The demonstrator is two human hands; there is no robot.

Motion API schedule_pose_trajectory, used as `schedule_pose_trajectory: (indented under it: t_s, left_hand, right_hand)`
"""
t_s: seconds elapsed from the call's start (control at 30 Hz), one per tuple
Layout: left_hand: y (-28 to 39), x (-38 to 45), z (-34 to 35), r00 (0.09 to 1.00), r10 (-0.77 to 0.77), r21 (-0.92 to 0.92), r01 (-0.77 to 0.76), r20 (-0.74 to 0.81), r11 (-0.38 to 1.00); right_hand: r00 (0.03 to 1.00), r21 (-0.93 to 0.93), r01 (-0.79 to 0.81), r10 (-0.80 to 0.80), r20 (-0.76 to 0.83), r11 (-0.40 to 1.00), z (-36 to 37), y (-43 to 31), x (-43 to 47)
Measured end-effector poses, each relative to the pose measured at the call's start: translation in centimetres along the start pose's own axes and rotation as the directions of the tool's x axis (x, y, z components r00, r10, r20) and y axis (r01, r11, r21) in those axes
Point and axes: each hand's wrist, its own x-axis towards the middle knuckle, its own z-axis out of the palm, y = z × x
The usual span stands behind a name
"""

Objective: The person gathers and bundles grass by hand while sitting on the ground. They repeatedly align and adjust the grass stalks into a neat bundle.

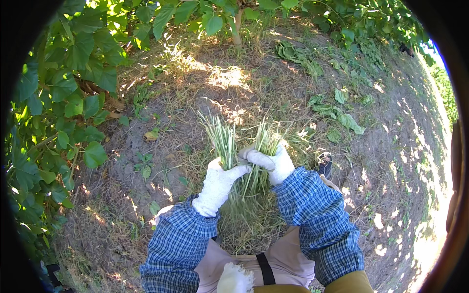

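My left hand [221,185], in a white glove, holds a bundle of cut grass stalks [224,144] pointing up and away from me. My right hand [273,163], gloved too, is closed around a second bunch of grass [266,141] just beside the first. The gloves meet or nearly meet between the two bunches. Long green blades [253,186] hang below the hands towards my lap, their lower ends blurred. Checked blue sleeve covers reach from both wrists up the forearms.
Leafy branches [80,91] crowd the left side and the top. A thin trunk [238,27] rises at the top centre. Wilted leafy cuttings [340,115] lie on the soil to the right. A dark shoe [325,163] is beside my right forearm. Dry grass litters the ground.
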Motion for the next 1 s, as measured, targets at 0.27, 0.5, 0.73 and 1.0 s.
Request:
schedule_pose_trajectory:
  t_s: [0.27,0.5,0.73,1.0]
  left_hand:
    - [0.3,0.0,-0.4,0.997,-0.071,-0.010,0.071,0.022,0.997]
    - [0.2,-0.4,-1.4,0.997,-0.077,-0.042,0.078,0.014,0.996]
    - [0.4,-0.8,-1.6,0.996,-0.075,-0.031,0.074,-0.040,0.997]
    - [0.4,-0.6,-1.9,0.987,-0.083,-0.163,0.060,-0.135,0.985]
  right_hand:
    - [0.985,0.141,0.030,-0.005,-0.174,0.990,-0.8,-2.5,0.0]
    - [0.924,-0.036,0.096,-0.103,-0.368,0.995,-2.7,-4.3,0.5]
    - [0.989,-0.018,-0.063,0.060,-0.137,0.998,-1.3,-2.1,0.2]
    - [0.960,-0.203,-0.250,0.269,0.074,0.947,1.2,1.1,-0.5]
